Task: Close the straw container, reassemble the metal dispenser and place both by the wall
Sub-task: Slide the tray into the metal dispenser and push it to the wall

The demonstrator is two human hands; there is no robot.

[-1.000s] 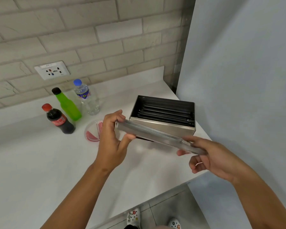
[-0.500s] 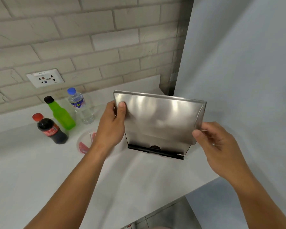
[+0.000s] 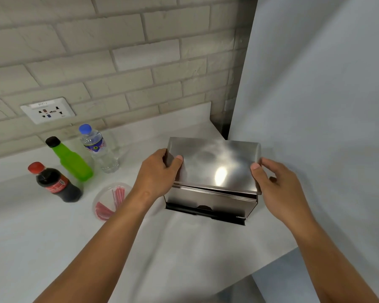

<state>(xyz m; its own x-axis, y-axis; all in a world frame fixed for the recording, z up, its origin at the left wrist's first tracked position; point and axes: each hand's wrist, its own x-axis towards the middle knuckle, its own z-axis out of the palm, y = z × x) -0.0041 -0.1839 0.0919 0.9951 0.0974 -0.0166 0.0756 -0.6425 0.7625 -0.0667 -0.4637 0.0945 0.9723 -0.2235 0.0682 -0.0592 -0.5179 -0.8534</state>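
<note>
The metal dispenser's box (image 3: 210, 199) stands on the white counter near the right edge, with a dark slot along its lower front. Its shiny steel lid (image 3: 214, 162) lies flat over the top of the box, its front lip hanging over the front wall. My left hand (image 3: 157, 174) grips the lid's left edge, thumb on top. My right hand (image 3: 271, 182) holds the lid's right edge the same way. A round clear straw container (image 3: 112, 201) with red-striped straws lies on the counter left of the dispenser, partly behind my left wrist.
A cola bottle (image 3: 55, 182), a green bottle (image 3: 71, 160) and a clear water bottle (image 3: 99, 149) stand at the back left near the brick wall (image 3: 140, 62) and a socket (image 3: 47, 110). A grey panel (image 3: 315, 106) rises on the right. The counter edge (image 3: 271, 261) runs diagonally at the front.
The lid was held edge-on in front of the open box, then raised upright facing me. Now both hands have laid it down flat over the box, hiding the dark straws inside.
</note>
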